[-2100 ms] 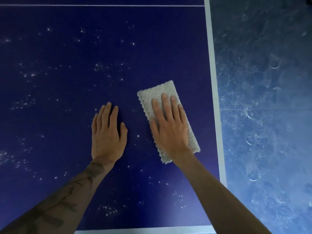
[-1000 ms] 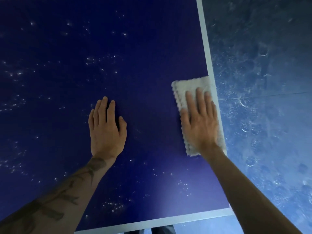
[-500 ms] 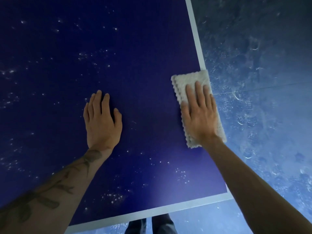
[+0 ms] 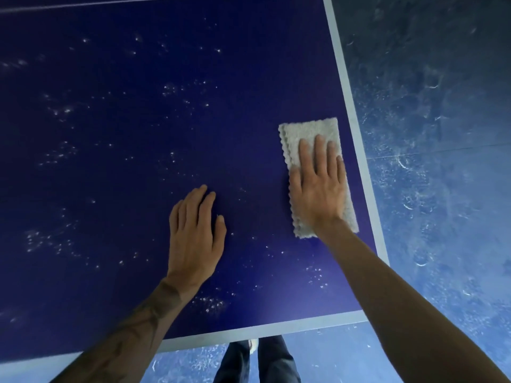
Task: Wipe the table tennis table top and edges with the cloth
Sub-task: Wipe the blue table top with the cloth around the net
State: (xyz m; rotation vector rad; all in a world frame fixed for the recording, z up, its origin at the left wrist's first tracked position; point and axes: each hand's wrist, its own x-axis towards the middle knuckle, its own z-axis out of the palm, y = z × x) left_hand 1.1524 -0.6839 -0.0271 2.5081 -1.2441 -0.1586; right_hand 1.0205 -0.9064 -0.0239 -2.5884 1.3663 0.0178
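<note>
Your right hand [image 4: 318, 189] presses the cloth [image 4: 309, 131] flat with straight fingers near the tabletop's [image 4: 138, 134] right border, your left hand [image 4: 195, 233] resting open beside it.

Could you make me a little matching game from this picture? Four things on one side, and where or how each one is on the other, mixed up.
Things:
1 cloth
2 left hand
3 right hand
4 white edge line

Places or states:
A runs along the right side of the table top
B rests on the bare blue surface
C presses down on the cloth
D folded, pale, lying just inside the right edge line

Pairs: 1-D, 2-B, 3-C, 4-A
</note>
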